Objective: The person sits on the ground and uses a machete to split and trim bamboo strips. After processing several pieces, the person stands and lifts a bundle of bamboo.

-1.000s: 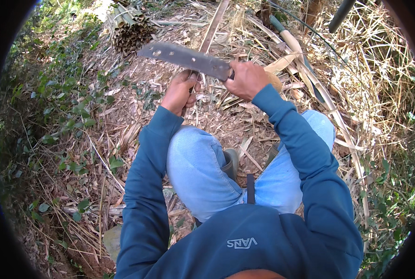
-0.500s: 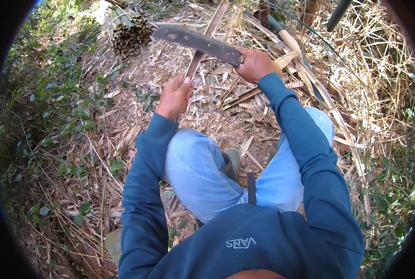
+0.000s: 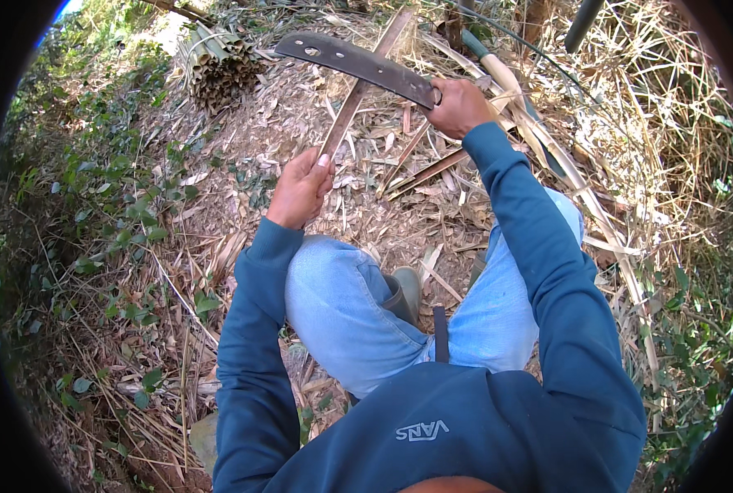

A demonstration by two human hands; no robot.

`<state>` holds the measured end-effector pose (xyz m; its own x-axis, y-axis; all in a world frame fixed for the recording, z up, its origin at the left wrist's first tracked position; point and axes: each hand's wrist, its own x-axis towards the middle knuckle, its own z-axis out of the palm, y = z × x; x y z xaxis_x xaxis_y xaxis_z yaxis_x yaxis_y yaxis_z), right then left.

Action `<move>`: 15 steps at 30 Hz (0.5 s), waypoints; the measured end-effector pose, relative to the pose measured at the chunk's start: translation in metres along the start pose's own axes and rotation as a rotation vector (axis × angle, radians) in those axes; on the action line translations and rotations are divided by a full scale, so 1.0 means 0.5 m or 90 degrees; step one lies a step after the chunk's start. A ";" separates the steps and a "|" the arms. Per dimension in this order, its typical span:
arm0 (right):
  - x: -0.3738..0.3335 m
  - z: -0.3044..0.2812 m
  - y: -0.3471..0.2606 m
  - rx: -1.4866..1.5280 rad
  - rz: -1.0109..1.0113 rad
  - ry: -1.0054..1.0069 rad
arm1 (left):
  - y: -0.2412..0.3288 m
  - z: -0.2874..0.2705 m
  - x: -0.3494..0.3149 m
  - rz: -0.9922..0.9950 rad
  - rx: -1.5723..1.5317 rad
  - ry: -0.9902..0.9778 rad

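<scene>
My left hand (image 3: 301,187) is closed round the near end of a long flat bamboo strip (image 3: 343,120), which slants away from me to the upper right. In my right hand (image 3: 461,108) is a machete (image 3: 342,64) with a dark, slightly curved blade that has several holes. The fingers wrap its handle, mostly hiding it. The blade points left and lies across the strip, well beyond my left hand. Whether its edge bites into the strip, I cannot tell.
A tied-looking bundle of cut bamboo pieces (image 3: 212,70) lies at the far left. Split strips (image 3: 428,174) rest on the leaf-littered ground beyond my knees. A long pale pole (image 3: 584,185) runs down the right side beside dry brush (image 3: 662,107). Green plants (image 3: 95,222) grow on the left.
The machete blade has moved along the strip, away from my left hand. My right hand has gone slightly up and right, and my left hand slightly down and left.
</scene>
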<state>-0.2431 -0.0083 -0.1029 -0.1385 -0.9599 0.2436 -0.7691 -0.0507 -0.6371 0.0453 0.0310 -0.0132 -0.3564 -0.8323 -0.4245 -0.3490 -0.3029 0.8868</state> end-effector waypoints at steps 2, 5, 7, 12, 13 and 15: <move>0.009 -0.011 0.003 -0.025 0.058 -0.008 | -0.005 -0.001 0.000 0.015 -0.011 -0.024; 0.011 -0.008 0.015 -0.002 0.116 -0.001 | -0.007 0.002 -0.003 -0.002 0.001 -0.014; 0.002 -0.033 -0.012 0.008 0.072 -0.023 | 0.000 0.000 -0.008 -0.012 -0.003 -0.011; 0.020 -0.041 0.031 -0.006 0.159 0.051 | 0.003 0.006 0.003 0.001 0.018 -0.055; 0.024 -0.043 0.036 0.025 0.218 0.039 | 0.001 0.009 0.008 -0.014 0.024 -0.057; 0.021 -0.047 0.023 0.057 0.255 0.017 | 0.004 0.008 0.011 -0.059 0.028 -0.057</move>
<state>-0.2682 -0.0125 -0.0906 -0.4334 -0.9010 -0.0190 -0.5932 0.3010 -0.7467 0.0391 0.0277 -0.0144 -0.3963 -0.7558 -0.5213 -0.4206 -0.3552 0.8348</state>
